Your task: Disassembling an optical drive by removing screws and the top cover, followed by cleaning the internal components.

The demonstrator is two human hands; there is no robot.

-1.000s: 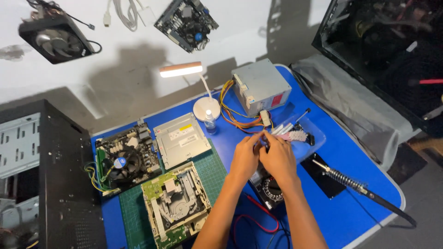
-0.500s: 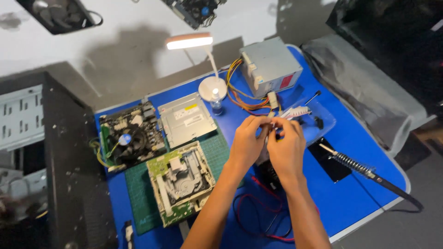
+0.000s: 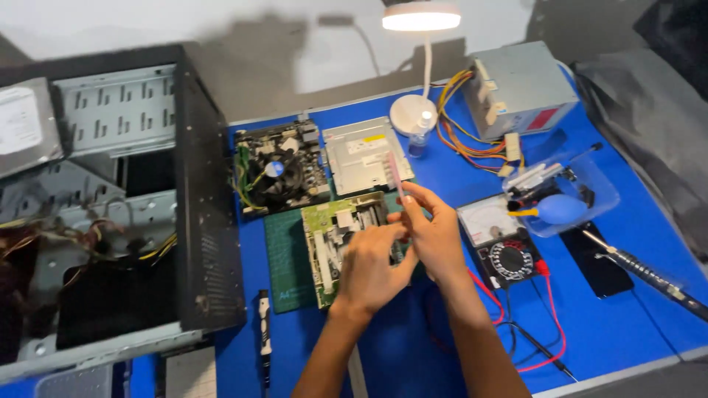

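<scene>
We have the drive (image 3: pixel 346 239) lying opened on the mat (image 3: pixel 284 258), board exposed. Our right hand (image 3: pixel 435 239) pinches a pink tool (image 3: pixel 396 175); our left hand (image 3: pixel 369 269) curls loosely, holding nothing visible, so work inside looks barely begun.

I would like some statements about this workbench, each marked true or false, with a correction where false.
1. The right hand holds a thin pink tool. True.
2. The left hand rests on the multimeter. False: it is over the opened disc drive on the green mat.
3. The desk lamp is switched on. True.
4. The computer case stands right of the hands. False: it stands on the left.
5. A blue air blower lies in a clear tray. True.
</scene>
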